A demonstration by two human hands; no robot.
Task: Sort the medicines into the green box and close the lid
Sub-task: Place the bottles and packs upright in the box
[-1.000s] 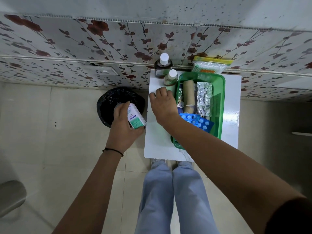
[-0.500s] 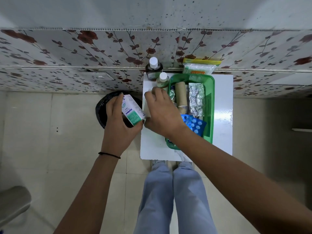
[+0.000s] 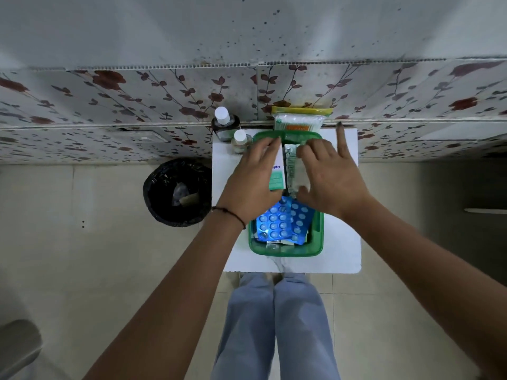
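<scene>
Tabletop [image 3: 343,242] white; green box [image 3: 285,252] sits on it. Blue blister packs [image 3: 274,223] lie in the box's near end, just nearer than both grips.

Left grip [image 3: 252,185] is over the box's left half, clenched round a white-green carton [image 3: 277,176], whose long side runs away from the person.

Right grip [image 3: 332,182], just right of the carton, grasps foil strips [image 3: 292,171]: thumb at the near end, curled fingers at the far end, one finger pointing straight out. Carton and strips lie side by side between the grips.

Beyond the left grip: small bottle [image 3: 240,141], then dark bottle [image 3: 225,124]. Beyond the right grip: packet [image 3: 300,119]. Bin [image 3: 178,192] stands on the floor, well left of the left grip.
</scene>
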